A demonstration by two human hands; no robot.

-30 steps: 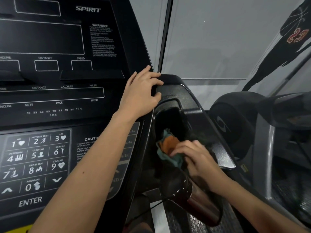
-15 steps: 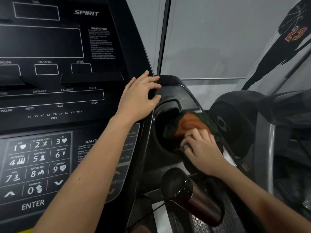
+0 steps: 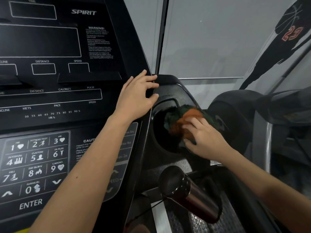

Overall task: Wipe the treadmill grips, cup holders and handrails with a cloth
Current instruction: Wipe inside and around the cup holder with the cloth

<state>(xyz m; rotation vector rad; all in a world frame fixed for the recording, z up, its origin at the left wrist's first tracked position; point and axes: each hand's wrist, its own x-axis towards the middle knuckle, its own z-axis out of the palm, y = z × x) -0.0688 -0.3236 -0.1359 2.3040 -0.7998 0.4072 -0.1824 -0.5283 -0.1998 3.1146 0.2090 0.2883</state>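
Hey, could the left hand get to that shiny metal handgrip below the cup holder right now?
Probably yes. The left hand rests open on the console edge holding nothing, and the metal handgrip lies bare; the right hand and cloth sit above it at the cup holder.

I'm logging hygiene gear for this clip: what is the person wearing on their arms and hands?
Nothing visible. The left hand and right hand are ungloved with no rings seen; both forearms are bare to the frame edge, without sleeves, watch or bands.
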